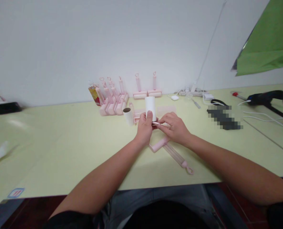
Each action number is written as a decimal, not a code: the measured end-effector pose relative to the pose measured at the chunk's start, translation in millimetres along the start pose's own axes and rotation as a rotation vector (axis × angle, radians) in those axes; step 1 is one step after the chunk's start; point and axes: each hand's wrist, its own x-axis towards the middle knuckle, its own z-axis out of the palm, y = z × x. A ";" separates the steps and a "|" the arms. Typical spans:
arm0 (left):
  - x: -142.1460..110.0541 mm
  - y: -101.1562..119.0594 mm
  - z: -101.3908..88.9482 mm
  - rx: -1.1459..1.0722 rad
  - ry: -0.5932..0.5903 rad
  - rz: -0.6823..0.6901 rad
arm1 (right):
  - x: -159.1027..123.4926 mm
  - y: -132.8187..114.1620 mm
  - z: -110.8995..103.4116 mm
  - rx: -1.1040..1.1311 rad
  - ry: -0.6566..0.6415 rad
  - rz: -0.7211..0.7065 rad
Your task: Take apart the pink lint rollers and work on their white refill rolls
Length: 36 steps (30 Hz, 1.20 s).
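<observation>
My left hand [145,127] is wrapped round the lower part of a white paper roll [150,106], which stands tilted up above the table. At the roll's lower end my right hand [175,128] pinches a thin, pale pink piece [156,123]; its shape is partly hidden by the fingers. Below both hands lies a pink lint roller handle [174,152] with a clear stem and a loop at its end. A second white roll [129,117] with a brown cardboard core stands just left of my left hand. Pale pink cover parts [166,110] lie behind the hands.
Several pink lint rollers [112,103] stand grouped at the back left beside a yellow-red bottle [93,93]. More rollers [147,93] stand against the wall. On the right are a power strip [193,93], white cables and a black tool [270,98]. A black phone [6,108] lies far left.
</observation>
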 end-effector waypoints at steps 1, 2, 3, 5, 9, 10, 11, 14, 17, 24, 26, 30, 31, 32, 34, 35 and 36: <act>2.0 1.1 -2.9 0.010 0.021 0.009 | 1.1 5.9 -5.4 -0.013 0.009 0.020; 4.2 2.1 -6.2 0.023 0.041 0.013 | 2.1 13.9 -11.2 -0.037 0.020 0.059; 6.3 2.8 -9.6 0.035 0.054 0.012 | 3.0 23.9 -17.1 -0.082 0.027 0.116; 9.4 3.6 -15.8 0.052 0.066 0.001 | 3.8 47.4 -27.5 -0.198 -0.022 0.243; 9.5 4.4 -20.4 0.061 0.078 0.002 | 1.4 86.9 -34.7 -0.297 -0.275 0.412; 8.6 4.8 -20.1 0.067 0.077 0.008 | 0.2 91.8 -33.6 -0.312 -0.323 0.421; 7.6 5.3 -19.6 0.074 0.074 0.014 | -0.9 94.6 -31.7 -0.327 -0.362 0.425; 5.1 7.2 -17.9 0.092 0.068 0.018 | -3.9 95.5 -25.6 -0.374 -0.444 0.438; 3.9 8.5 -17.4 0.091 0.069 0.005 | -5.7 95.0 -23.1 -0.403 -0.498 0.438; 5.4 6.5 -18.8 0.099 0.045 0.003 | -7.9 100.7 -24.3 -0.305 -0.529 0.397; 5.2 4.4 -18.8 0.121 0.014 -0.006 | -7.3 98.8 -25.1 -0.258 -0.512 0.410; -0.1 -1.2 -17.9 0.258 -0.121 0.000 | -2.8 85.2 -25.9 0.038 -0.311 0.446; -2.3 -2.2 -17.6 0.306 -0.153 0.017 | -1.8 80.0 -25.4 0.178 -0.255 0.453; -4.6 -2.8 -17.3 0.353 -0.181 0.038 | -1.1 74.4 -24.2 0.330 -0.218 0.455; -9.0 -2.4 -16.8 0.433 -0.232 0.075 | -1.1 62.9 -19.9 0.600 -0.198 0.451; -10.7 -1.6 -16.6 0.463 -0.256 0.089 | -1.9 57.5 -16.8 0.689 -0.204 0.452; -12.1 -0.6 -16.5 0.488 -0.279 0.102 | -2.9 52.7 -13.3 0.745 -0.205 0.460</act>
